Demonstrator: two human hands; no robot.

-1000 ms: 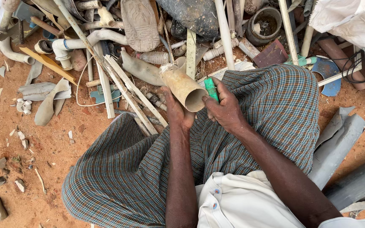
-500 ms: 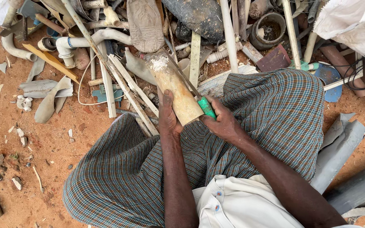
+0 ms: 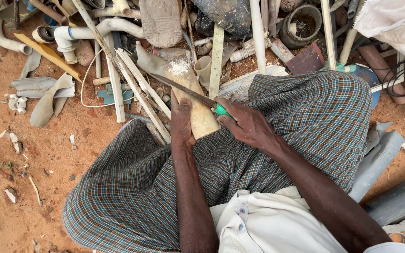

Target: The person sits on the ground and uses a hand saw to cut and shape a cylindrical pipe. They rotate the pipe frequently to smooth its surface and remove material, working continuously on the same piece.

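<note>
My left hand (image 3: 182, 122) grips a short, dirty cream plastic pipe (image 3: 194, 100) that lies lengthwise over my lap, its far end pointing away from me. My right hand (image 3: 247, 124) is closed on the green handle (image 3: 221, 110) of a knife. Its dark blade (image 3: 180, 89) lies slantwise across the top of the pipe, tip pointing up and left. Both hands rest over my checked cloth wrap (image 3: 305, 117).
A heap of scrap lies just beyond my knees: white pipes and elbows (image 3: 78, 35), flat strips (image 3: 137, 84), a dark round container (image 3: 303, 21), a yellow strip (image 3: 48, 54). Grey pipe pieces (image 3: 380, 154) lie at the right. Red sandy ground (image 3: 33, 187) with small shards spreads on the left.
The pipe has tipped from facing its open end toward me to lying flat, pointing away. The knife blade now rests across the pipe; it was tucked beside it before.
</note>
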